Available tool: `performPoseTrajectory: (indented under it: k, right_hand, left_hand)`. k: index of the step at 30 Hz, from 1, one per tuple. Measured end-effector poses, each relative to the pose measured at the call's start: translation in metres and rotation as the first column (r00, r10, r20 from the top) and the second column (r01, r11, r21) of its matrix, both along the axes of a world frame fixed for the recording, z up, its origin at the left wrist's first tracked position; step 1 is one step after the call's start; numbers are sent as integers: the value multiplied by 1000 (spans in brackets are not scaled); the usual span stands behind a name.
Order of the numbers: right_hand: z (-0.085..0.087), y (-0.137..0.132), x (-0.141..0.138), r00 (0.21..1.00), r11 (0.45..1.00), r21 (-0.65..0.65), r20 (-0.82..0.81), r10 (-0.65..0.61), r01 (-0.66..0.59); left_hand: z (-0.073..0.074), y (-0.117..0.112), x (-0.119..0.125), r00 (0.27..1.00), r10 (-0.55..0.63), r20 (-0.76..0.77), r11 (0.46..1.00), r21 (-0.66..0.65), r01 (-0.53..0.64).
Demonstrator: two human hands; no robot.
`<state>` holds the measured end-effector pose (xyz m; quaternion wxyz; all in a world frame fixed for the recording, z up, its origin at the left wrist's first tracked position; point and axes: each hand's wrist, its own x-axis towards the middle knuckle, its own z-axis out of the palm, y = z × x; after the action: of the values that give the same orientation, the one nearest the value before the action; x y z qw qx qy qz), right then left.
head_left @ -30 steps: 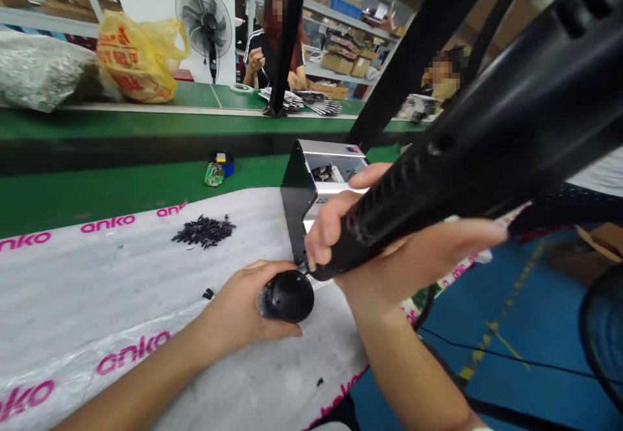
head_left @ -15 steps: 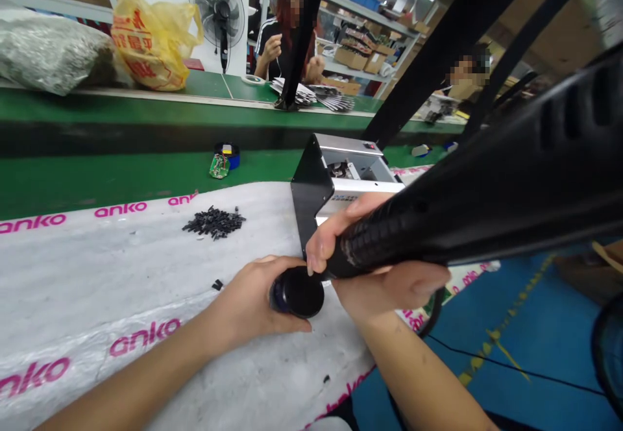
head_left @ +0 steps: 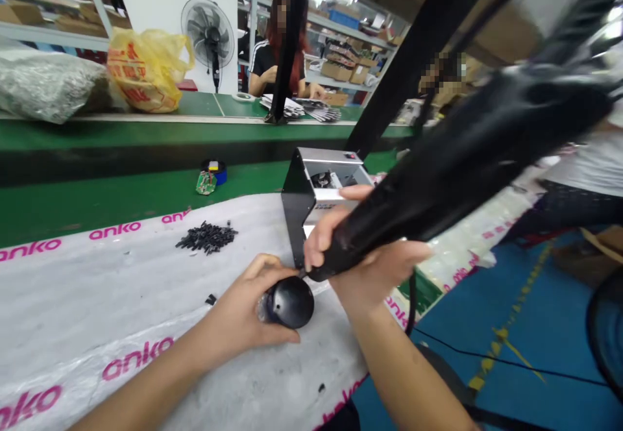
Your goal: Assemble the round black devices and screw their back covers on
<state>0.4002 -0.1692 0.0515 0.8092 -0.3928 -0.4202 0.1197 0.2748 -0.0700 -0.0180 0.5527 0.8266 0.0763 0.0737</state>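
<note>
My left hand [head_left: 243,311] wraps round a short cylinder with a shiny black round end [head_left: 293,302]; a small hole or dot shows on that face. In my right hand [head_left: 363,275] is a long black tube-like body [head_left: 428,165], thicker toward the upper right, its narrow end held in the fingers. That narrow end lies close beside the black cylinder's upper edge; I cannot tell whether they touch. My right fingers curl over it from the far side, and the palm sits beneath. Behind my right hand stands a silver and black box-shaped machine [head_left: 299,197].
Small black pieces [head_left: 207,237] lie heaped on the white printed sheet [head_left: 121,275]. Farther back are a green circuit board [head_left: 206,183] with a blue round part, a yellow bag [head_left: 143,71] and a fan [head_left: 208,35]. A co-worker [head_left: 263,67] sits across the green bench.
The long black body has swung steeper, its far end rising. The cylinder's black face has turned more toward me. My view has shifted slightly, and the co-worker's hands have lowered.
</note>
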Motion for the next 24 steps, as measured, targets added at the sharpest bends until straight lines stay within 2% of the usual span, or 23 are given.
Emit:
performPoseTrajectory:
  k: [2, 4, 6, 7, 10, 12, 14, 16, 18, 20, 24]
  right_hand:
    - [13, -8, 12, 981, 981, 75, 63, -181, 176]
    - [22, -13, 25, 913, 917, 146, 124, -390, 372]
    - [23, -13, 36, 855, 867, 147, 153, -496, 476]
    - [21, -12, 41, 848, 864, 117, 166, -503, 490]
    - [11, -10, 50, 849, 865, 18, 186, -495, 501]
    - [8, -12, 51, 865, 873, -48, 174, -471, 485]
    - [12, -16, 44, 919, 910, -135, 95, -383, 393]
    - [19, -18, 31, 969, 952, -192, -19, -245, 237]
    - [25, -17, 13, 983, 974, -170, -88, -164, 147]
    - [28, -13, -5, 986, 983, -126, -81, -146, 135]
    - [17, 0, -24, 992, 992, -62, -47, -114, 111]
  left_hand:
    - [0, 4, -4, 999, 13, -42, 999, -34, -15]
    - [0, 8, -8, 997, -33, -66, 997, -71, 28]
    - [-1, 8, -11, 993, -107, -54, 994, -37, 105]
    - [-2, 7, -11, 991, -129, -48, 992, 9, 129]
    - [-3, 2, -8, 994, -97, -55, 987, 126, 103]
    - [-2, -1, -5, 996, -26, -80, 993, 114, 35]
    - [1, -2, -2, 994, 11, -110, 999, 53, -6]
    - [5, 0, -1, 993, -12, -116, 1000, -14, 10]
    - [10, 1, -1, 993, -48, -109, 997, -61, 41]
    - [12, 3, -2, 992, -65, -108, 994, -95, 55]
    - [12, 4, -3, 993, -76, -86, 988, -141, 64]
